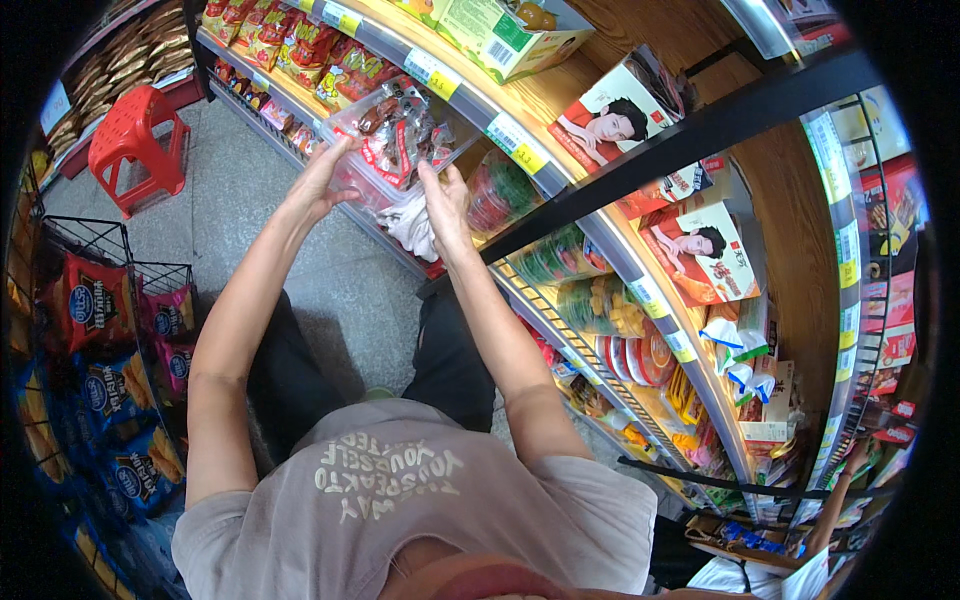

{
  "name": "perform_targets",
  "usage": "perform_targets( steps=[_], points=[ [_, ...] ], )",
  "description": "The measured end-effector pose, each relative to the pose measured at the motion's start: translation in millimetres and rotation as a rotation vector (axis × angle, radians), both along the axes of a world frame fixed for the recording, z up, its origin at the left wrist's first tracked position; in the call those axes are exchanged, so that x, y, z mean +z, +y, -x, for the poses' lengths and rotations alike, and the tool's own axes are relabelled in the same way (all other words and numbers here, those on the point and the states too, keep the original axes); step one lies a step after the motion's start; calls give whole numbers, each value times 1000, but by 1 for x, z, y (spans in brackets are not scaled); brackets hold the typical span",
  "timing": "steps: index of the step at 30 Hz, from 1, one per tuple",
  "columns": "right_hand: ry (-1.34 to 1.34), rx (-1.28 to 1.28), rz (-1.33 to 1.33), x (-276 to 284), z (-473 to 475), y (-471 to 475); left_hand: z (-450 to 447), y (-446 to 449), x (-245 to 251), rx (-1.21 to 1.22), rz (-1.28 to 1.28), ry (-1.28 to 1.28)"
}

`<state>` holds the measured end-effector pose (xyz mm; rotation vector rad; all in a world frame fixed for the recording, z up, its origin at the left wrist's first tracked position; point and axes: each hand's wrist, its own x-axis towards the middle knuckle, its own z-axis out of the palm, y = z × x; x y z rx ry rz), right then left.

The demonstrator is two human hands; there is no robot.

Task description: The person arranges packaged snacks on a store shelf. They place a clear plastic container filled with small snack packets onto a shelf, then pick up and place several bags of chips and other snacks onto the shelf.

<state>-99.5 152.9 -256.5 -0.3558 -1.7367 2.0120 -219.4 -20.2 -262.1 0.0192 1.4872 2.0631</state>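
My left hand (324, 180) holds the near left side of a clear plastic bin (352, 176), thumb spread toward me. My right hand (448, 201) grips the bin's near right side. Inside lie several clear-wrapped snack packets (391, 139) with red bands and brown contents. A crumpled white cloth (410, 227) hangs beside and below my right hand; whether the fingers pinch it is hidden. The bin is at the edge of a lit store shelf, next to red snack bags (304, 52) on its left and a clear round tub of green and red packets (501, 191) on its right.
A black upright post (675, 142) crosses the shelving at the right. Printed boxes (600, 124) stand on the shelf above. A red plastic stool (142, 146) is on the floor at left, near a wire rack of chip bags (94, 304). Another person's arm (836, 502) shows at lower right.
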Motion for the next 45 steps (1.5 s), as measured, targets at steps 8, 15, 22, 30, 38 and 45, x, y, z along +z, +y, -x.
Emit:
perform_targets(
  steps=[8,15,22,30,38,45],
  points=[
    [-200,32,-139,-55,-63,21,33,74,-8,-118,-29,-67],
    [-267,59,-234,-87,-81,26,62,127,-21,-108,43,-154],
    [-273,90,-267,-77,-81,25,83,141,-21,-198,42,-174],
    [-324,124,-388,-64,-80,19,78,139,-27,-179,222,-92],
    [-318,111,-280,-70,-84,29,170,75,-47,415,838,984],
    [-334,124,-300,-74,-76,23,269,52,-46,-141,670,819]
  ],
)
